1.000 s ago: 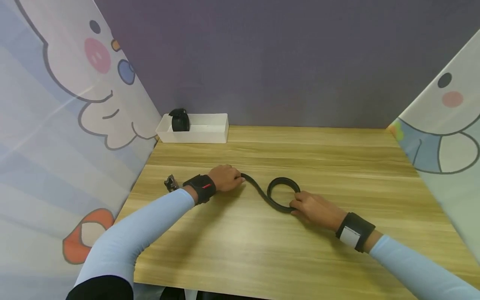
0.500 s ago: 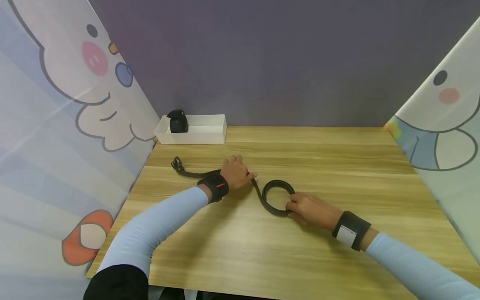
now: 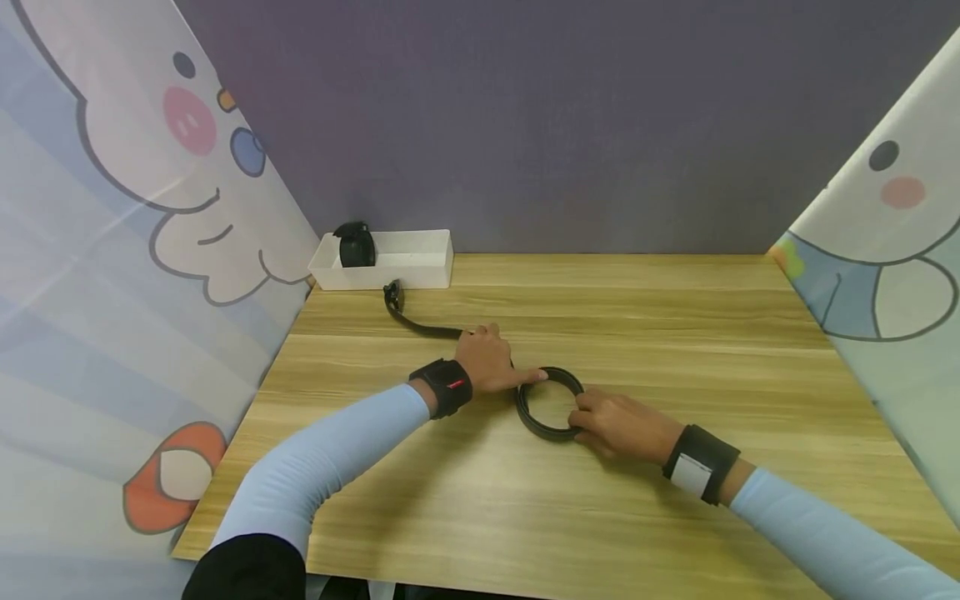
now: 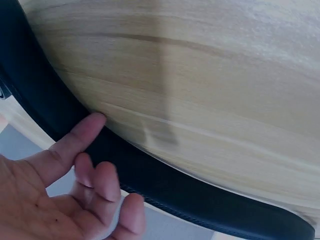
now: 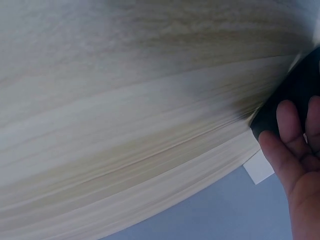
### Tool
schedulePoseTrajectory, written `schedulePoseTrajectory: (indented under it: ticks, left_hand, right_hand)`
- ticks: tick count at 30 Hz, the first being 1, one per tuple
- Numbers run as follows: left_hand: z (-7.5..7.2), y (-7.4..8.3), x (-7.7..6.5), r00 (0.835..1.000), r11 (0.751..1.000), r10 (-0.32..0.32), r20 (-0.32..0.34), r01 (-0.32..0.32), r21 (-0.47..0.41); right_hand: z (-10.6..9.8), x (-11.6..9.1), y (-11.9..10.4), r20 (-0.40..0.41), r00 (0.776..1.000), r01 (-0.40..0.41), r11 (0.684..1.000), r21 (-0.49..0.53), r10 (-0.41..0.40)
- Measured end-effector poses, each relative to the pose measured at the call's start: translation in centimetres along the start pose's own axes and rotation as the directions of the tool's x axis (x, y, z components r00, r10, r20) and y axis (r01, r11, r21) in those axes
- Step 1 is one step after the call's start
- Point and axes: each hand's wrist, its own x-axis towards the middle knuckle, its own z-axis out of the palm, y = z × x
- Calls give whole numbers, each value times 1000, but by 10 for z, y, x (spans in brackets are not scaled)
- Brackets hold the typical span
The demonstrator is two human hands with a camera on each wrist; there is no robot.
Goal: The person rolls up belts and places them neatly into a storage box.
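Note:
A black belt point(image 3: 427, 331) lies on the wooden table, one end wound into a ring. Its metal buckle point(image 3: 393, 295) is at the far end, close to the white box. My left hand point(image 3: 486, 360) is at the strap where it runs into the ring, thumb stretched across the ring's upper edge. In the left wrist view, one fingertip point(image 4: 92, 125) touches the strap and the other fingers bend loosely beside it. My right hand point(image 3: 621, 423) pinches the ring's right side between thumb and fingers, also seen in the right wrist view, where the belt point(image 5: 290, 95) stands on edge.
At the back left of the table point(image 3: 675, 333) stands a white box point(image 3: 420, 271) with a round black object point(image 3: 357, 247) in it. A grey panel point(image 3: 570, 125) rises behind, and printed cartoon sheets point(image 3: 97, 333) flank both sides.
My left hand has moved right, towards the ring. The buckle end has swung up and right, nearing the white box. My right hand keeps hold of the ring, with little movement.

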Motion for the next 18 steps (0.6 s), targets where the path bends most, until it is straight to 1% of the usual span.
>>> schedulePoseTrajectory:
  ticks: [6,10,12,15,18]
  left_hand:
    - [2,9,-6,1000,998,10,9,-10,60]
    - [5,13,-8,1000,998,26,8,-26,56]
    - [6,16,-8,999,999,38,18,-39,37]
    - [7,19,-9,997,998,60,48,-59,-14]
    - [6,22,-10,994,992,77,72,-69,-101]
  right_hand:
    - [-2,3,-5,-2,1000,21,1000,16,-21]
    - [-2,4,-9,12,1000,20,999,28,-21]
    - [-2,4,-10,24,1000,16,999,33,-17]
    - [-2,4,-10,42,999,12,999,36,-13]
    - [-2,3,-10,55,998,8,999,37,-10]
